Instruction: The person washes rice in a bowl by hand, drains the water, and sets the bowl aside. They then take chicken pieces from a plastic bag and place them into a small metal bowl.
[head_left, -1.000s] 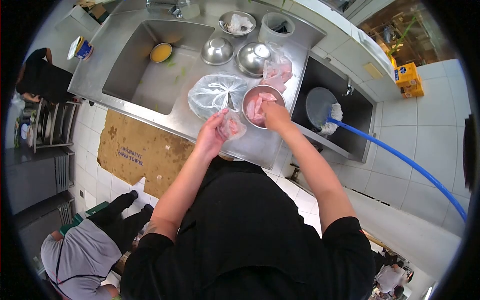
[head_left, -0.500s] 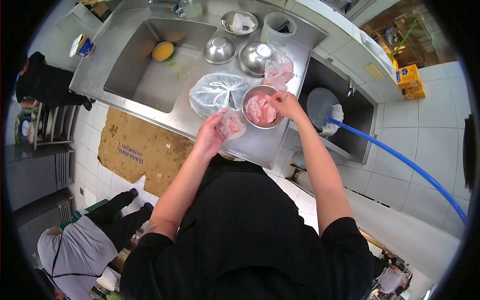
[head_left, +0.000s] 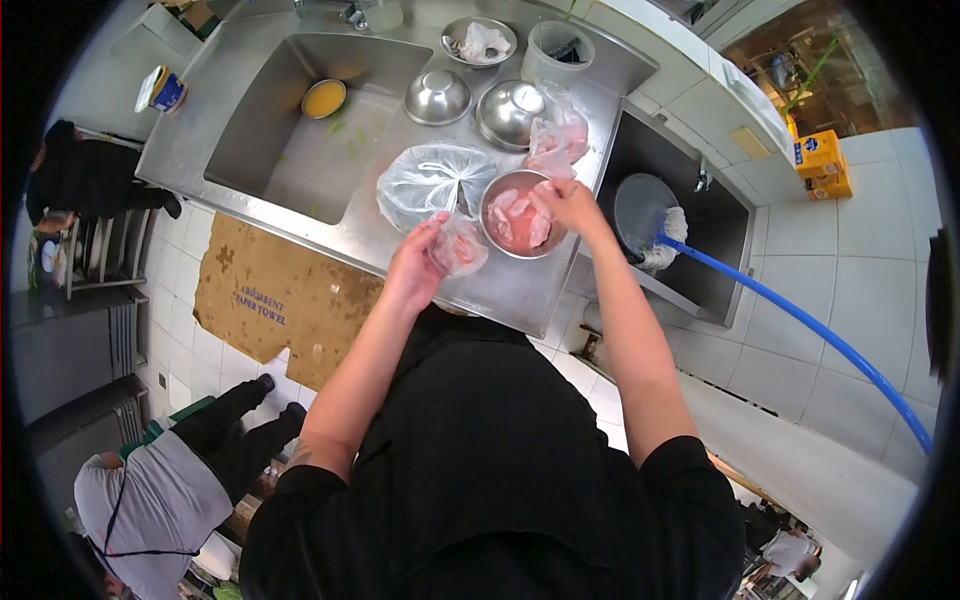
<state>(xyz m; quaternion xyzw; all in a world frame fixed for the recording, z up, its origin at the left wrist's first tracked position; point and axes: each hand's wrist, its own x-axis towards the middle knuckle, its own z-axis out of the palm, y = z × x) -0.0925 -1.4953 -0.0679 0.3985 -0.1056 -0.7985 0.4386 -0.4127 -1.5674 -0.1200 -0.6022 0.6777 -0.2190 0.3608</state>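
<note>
Our left hand (head_left: 418, 268) grips a small plastic bag (head_left: 460, 247) of meat just above the bench (head_left: 500, 290). Our right hand (head_left: 567, 203) pinches a piece of raw meat (head_left: 533, 207) over the metal bowl (head_left: 497, 232) beside the bag.

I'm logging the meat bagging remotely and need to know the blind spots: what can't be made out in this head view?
- Right hand fingertips: over the meat bowl; grip on a piece unclear, too small.
- Small bag in the left hand: contents a pink blur.
- Tied bag: contents hidden by cloudy plastic.
- White tub: inside too small to read.
</note>
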